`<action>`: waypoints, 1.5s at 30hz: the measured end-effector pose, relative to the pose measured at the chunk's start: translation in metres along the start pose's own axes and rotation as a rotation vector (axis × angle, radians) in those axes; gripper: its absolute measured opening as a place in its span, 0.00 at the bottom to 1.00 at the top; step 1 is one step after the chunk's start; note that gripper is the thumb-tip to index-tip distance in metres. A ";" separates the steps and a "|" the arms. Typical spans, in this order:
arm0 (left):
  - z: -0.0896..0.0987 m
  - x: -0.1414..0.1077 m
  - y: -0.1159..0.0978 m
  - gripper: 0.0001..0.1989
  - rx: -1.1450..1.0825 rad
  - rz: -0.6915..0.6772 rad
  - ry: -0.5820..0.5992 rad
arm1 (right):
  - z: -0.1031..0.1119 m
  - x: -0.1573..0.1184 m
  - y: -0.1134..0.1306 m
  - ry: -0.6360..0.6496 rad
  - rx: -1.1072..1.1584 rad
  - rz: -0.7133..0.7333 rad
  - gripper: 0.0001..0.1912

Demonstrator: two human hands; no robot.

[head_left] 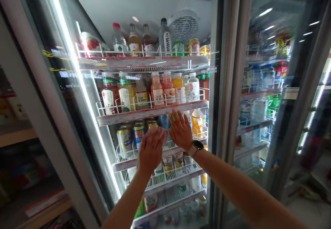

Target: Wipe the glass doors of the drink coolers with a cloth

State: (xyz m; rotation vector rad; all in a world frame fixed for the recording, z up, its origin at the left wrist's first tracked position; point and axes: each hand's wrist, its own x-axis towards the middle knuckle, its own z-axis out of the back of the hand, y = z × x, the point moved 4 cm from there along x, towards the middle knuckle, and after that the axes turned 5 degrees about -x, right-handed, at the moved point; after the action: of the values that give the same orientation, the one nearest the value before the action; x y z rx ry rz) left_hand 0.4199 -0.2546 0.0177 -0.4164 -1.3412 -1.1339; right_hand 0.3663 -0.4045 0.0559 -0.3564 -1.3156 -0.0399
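Observation:
My left hand [151,151] presses a thin, whitish cloth [164,134] against the glass door [144,10] of a drinks fridge. Its fingers lie over the cloth, whose pale edge shows past the fingertips. To its right, my right hand [180,129] is spread flat on the same glass with nothing in it; a dark round watch [198,144] is on that wrist. Behind the glass, near both hands, are drink cans [124,140] and a shelf edge [152,112] with a red label strip.
Shelves inside hold juice bottles [157,91], a black-capped bottle [164,37] and more cans. A bright light strip [74,60] runs down the left side. A metal door frame [234,67] separates a second glass-fronted fridge [261,84]. Shelving with packages [19,105] stands at left.

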 end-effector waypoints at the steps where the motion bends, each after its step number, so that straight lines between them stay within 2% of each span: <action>1: 0.006 0.026 0.012 0.32 -0.009 0.037 -0.046 | 0.001 0.000 0.000 -0.001 -0.004 0.004 0.35; 3: 0.016 0.073 0.034 0.31 -0.053 0.092 -0.101 | 0.002 0.001 0.000 0.000 -0.008 0.008 0.35; 5: 0.020 0.102 0.045 0.31 -0.080 0.096 -0.116 | 0.002 0.000 0.000 -0.002 -0.004 0.007 0.36; 6: 0.019 0.109 0.046 0.31 -0.081 0.083 -0.113 | 0.002 0.000 -0.001 -0.004 -0.002 0.005 0.35; 8: 0.015 0.105 0.039 0.32 -0.075 0.046 -0.100 | 0.002 -0.001 -0.001 -0.008 0.000 0.004 0.35; 11: 0.001 0.070 0.019 0.33 -0.053 0.016 -0.059 | 0.002 -0.001 -0.001 -0.005 0.007 0.008 0.35; 18: -0.024 -0.057 -0.027 0.30 0.038 -0.019 0.067 | 0.003 -0.003 -0.002 -0.026 -0.005 0.007 0.35; 20: -0.025 -0.074 -0.033 0.29 0.065 -0.062 0.099 | 0.003 -0.005 -0.002 -0.039 -0.004 0.009 0.35; 21: -0.023 -0.074 -0.033 0.28 0.081 -0.090 0.106 | 0.003 -0.006 -0.001 -0.052 -0.001 0.013 0.35; 23: -0.015 -0.056 -0.026 0.27 0.119 -0.120 0.120 | 0.004 -0.007 -0.001 -0.071 0.003 0.017 0.35; 25: -0.005 -0.016 -0.008 0.27 0.157 -0.092 0.133 | 0.004 -0.008 -0.001 -0.076 0.006 0.013 0.35; 29: 0.016 0.074 0.039 0.30 0.179 0.144 0.055 | 0.003 -0.010 -0.002 -0.066 0.016 0.010 0.34; 31: 0.022 0.097 0.050 0.30 0.180 0.220 0.019 | 0.004 -0.011 -0.002 -0.064 0.020 0.009 0.34; 33: 0.021 0.098 0.048 0.30 0.175 0.215 0.002 | 0.004 -0.012 -0.003 -0.066 0.025 0.006 0.34; 36: 0.009 0.065 0.031 0.29 0.157 0.176 0.024 | 0.005 -0.012 -0.003 -0.055 0.032 -0.003 0.33; 40: -0.010 -0.011 -0.001 0.29 0.156 0.103 0.091 | 0.006 -0.013 -0.003 -0.050 0.026 0.003 0.33; 43: -0.014 -0.071 -0.019 0.26 0.169 -0.020 0.137 | 0.006 -0.014 -0.003 -0.052 0.024 0.001 0.33; 45: -0.012 -0.099 -0.023 0.25 0.160 -0.130 0.187 | 0.006 -0.015 -0.004 -0.041 0.028 0.003 0.33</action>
State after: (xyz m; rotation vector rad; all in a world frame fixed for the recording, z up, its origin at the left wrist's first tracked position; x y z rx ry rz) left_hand 0.4237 -0.2348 -0.0825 -0.1049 -1.2965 -1.1329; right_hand 0.3563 -0.4092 0.0441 -0.3373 -1.3547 -0.0117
